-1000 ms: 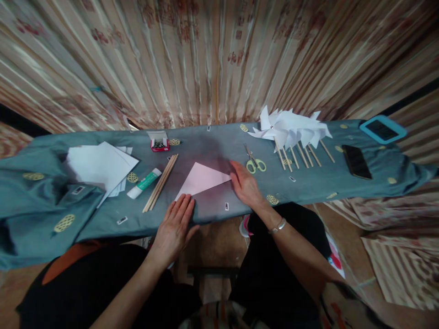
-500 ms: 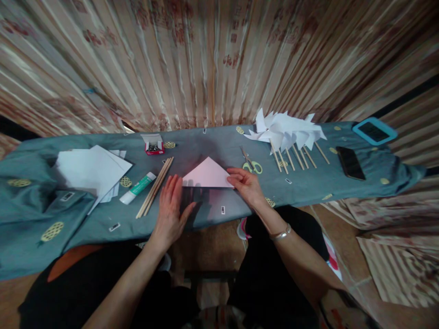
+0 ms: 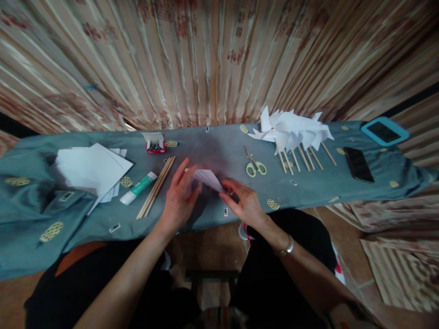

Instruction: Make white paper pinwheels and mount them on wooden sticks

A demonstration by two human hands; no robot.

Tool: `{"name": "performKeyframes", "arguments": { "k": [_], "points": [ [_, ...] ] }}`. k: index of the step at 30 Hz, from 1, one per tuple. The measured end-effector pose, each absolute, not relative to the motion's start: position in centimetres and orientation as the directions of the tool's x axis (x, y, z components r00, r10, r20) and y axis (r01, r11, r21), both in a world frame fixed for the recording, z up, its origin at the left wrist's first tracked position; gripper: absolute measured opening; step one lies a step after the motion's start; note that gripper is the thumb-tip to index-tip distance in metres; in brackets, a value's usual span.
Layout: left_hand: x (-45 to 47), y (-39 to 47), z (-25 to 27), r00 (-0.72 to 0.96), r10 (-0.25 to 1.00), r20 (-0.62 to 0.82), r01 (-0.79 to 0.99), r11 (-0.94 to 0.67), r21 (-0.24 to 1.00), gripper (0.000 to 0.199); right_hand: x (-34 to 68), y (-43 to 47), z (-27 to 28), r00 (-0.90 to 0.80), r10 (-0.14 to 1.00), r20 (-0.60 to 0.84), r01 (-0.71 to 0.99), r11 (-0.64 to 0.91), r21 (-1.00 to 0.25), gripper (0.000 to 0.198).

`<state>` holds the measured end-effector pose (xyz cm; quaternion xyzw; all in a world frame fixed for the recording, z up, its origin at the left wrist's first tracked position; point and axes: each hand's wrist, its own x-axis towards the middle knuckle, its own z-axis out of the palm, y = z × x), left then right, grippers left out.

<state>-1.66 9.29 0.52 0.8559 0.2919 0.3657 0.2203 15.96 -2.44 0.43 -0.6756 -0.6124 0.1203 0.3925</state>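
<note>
A folded sheet of white paper (image 3: 207,177) is raised and tilted between my two hands above the cloth-covered table. My right hand (image 3: 244,201) pinches its right corner between thumb and fingers. My left hand (image 3: 181,196) has its fingers and thumb curled about the left end, which they partly hide; that end is slightly blurred. Thin wooden sticks (image 3: 156,188) lie just left of my left hand, beside a green-and-white glue stick (image 3: 138,188). Scissors with pale green handles (image 3: 255,167) rest beyond my right hand.
A stack of white paper (image 3: 87,169) lies at left. Behind the sticks stands an open red box of small metal pins (image 3: 156,145). Several white paper pinwheels (image 3: 291,130) on sticks lie at right, near a black phone (image 3: 358,164) and a blue-framed device (image 3: 386,131). A curtain hangs behind.
The folded paper, a flat triangle on the table before, is now lifted and tilted. My left hand has gone from lying flat beside it to curling around its left end.
</note>
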Motion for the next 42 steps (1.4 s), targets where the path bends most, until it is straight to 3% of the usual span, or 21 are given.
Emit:
{"name": "performKeyframes", "arguments": {
  "k": [4,11,18,26,29,33,38,42],
  "points": [
    [-2.0,8.9,1.1,0.59,0.634,0.501,0.321,-0.753,0.574,0.027,16.0,-1.9,1.2,0.264,0.93,0.256,0.686,0.005,-0.728,0.034],
    [-1.9,8.6,1.3,0.587,0.604,0.54,0.273,-0.775,0.571,0.027,16.5,-0.4,1.6,0.36,0.925,0.121,0.48,-0.072,-0.874,0.033],
    [-2.3,8.5,1.3,0.59,0.605,0.534,0.261,-0.769,0.584,0.02,16.8,0.2,1.7,0.37,0.92,0.127,0.548,-0.106,-0.83,0.032],
    [-3.4,8.9,1.0,0.708,0.473,0.525,0.255,-0.864,0.434,0.019,17.6,0.3,1.5,0.452,0.887,0.094,0.514,-0.173,-0.84,0.056],
    [-4.1,8.8,0.7,0.75,0.426,0.506,0.275,-0.897,0.347,0.019,18.0,-0.3,1.2,0.454,0.882,0.124,0.564,-0.177,-0.807,0.059],
    [-5.0,7.5,0.3,0.825,0.398,0.403,0.306,-0.912,0.274,0.026,18.3,-1.5,0.1,0.369,0.91,0.192,0.662,-0.112,-0.741,0.043],
    [-5.0,5.0,0.1,0.853,0.406,0.328,0.365,-0.913,0.181,0.032,17.6,-3.2,-0.8,0.332,0.928,0.169,0.706,-0.126,-0.697,0.029],
    [-4.9,4.7,-0.3,0.857,0.399,0.327,0.36,-0.916,0.175,0.028,17.0,-4.3,0.3,0.203,0.95,0.238,0.892,-0.08,-0.445,0.037]
  ]
}}
